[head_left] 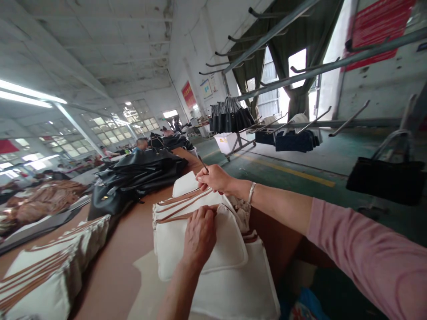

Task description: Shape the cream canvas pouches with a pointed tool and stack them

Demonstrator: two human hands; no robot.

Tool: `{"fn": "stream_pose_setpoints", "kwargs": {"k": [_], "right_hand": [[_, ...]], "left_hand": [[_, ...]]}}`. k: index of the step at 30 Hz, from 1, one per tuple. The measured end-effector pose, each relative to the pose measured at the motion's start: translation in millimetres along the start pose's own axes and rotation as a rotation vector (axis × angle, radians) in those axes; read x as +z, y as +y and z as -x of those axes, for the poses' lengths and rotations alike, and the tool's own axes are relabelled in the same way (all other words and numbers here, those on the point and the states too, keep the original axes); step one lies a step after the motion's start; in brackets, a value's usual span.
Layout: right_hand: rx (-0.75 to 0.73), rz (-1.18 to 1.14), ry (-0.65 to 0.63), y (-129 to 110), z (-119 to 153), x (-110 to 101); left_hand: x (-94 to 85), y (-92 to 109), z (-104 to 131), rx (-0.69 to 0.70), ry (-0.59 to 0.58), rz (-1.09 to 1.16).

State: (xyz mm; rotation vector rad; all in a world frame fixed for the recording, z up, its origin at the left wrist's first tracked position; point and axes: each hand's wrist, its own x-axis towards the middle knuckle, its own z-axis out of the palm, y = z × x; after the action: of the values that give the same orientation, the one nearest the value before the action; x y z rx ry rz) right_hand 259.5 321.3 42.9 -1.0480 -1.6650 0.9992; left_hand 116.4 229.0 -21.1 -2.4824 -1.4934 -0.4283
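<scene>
Several cream bag pieces with brown edging point(230, 244) lie overlapped on a brown table point(126, 249). My left hand point(200, 231) rests on the upper piece, its fingers curled at the brown edge; whether they pinch it is hidden. Farther forward, my right hand point(213, 178) is closed around a thin dark tool point(202, 163) that points up and away, just above the far end of the pieces. A bracelet sits on the right wrist.
Black bags point(136, 173) are piled beyond at the left, with more cream pieces point(43, 271) at the near left. Metal racks with hooks point(287, 82) and hanging dark bags point(383, 178) stand to the right. A person point(142, 144) is in the background.
</scene>
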Motion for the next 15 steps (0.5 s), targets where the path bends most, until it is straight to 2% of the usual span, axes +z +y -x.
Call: {"fn": "stream_pose_setpoints", "kwargs": {"k": [4,7,10,12,15], "right_hand": [[0.001,0.086,-0.097,2.4,6.2,4.8],[0.022,0.218,-0.181,22.4,15.8,19.0],[0.013,0.373,-0.206,46.0,24.9,35.4],[-0.014,0.467,-0.207,57.1,27.7,43.2],[-0.055,0.569,-0.23,64.4,27.4,48.8]], "left_hand": [[1.6,0.9,26.7,-0.028,-0.035,0.079],[4.8,1.2,52.4,-0.092,-0.06,0.101],[0.9,-3.5,85.4,-0.093,-0.118,0.097],[-5.4,-15.9,113.8,-0.121,-0.17,0.064],[-17.7,-52.1,164.6,-0.256,-0.257,-0.074]]}}
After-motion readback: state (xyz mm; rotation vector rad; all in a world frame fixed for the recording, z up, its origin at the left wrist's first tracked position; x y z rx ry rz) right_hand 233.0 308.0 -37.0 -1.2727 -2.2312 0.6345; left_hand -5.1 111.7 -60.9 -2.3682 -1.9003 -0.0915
